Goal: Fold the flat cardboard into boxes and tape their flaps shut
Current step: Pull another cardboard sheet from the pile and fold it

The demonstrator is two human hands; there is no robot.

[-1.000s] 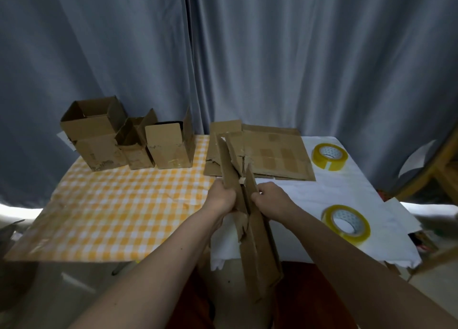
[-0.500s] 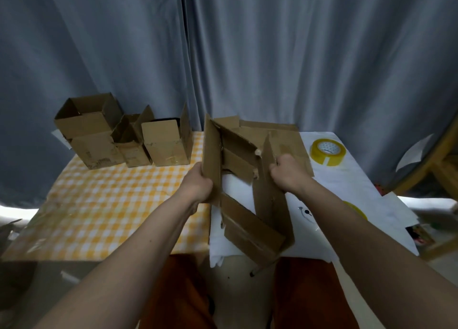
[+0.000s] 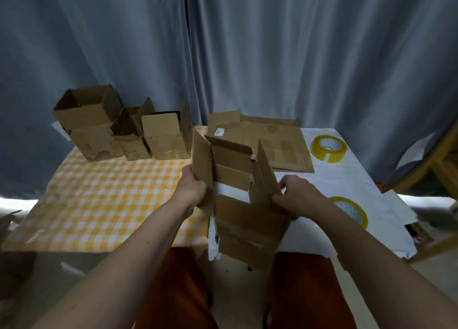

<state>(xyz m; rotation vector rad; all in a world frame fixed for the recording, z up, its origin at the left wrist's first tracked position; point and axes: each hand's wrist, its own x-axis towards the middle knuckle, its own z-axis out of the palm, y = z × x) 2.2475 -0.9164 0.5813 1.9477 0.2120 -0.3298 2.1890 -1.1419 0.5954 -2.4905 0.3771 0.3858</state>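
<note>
Cardboard blank (image 3: pixel 244 204) has gone from collapsed flat to a squared tube over the table's near edge. My left hand (image 3: pixel 192 187) is gripping the left wall, right hand (image 3: pixel 293 194) pinching the right wall. Flaps are hanging unfolded, tape roll (image 3: pixel 352 211) untouched beside it; flap folding comes next.

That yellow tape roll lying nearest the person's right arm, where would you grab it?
Probably from above: the near tape roll lies flat on the white sheet with its hole facing up. Thumb inside the hole, fingers over the outer rim, on the far side, since the right hand and forearm cover the near edge.
</note>
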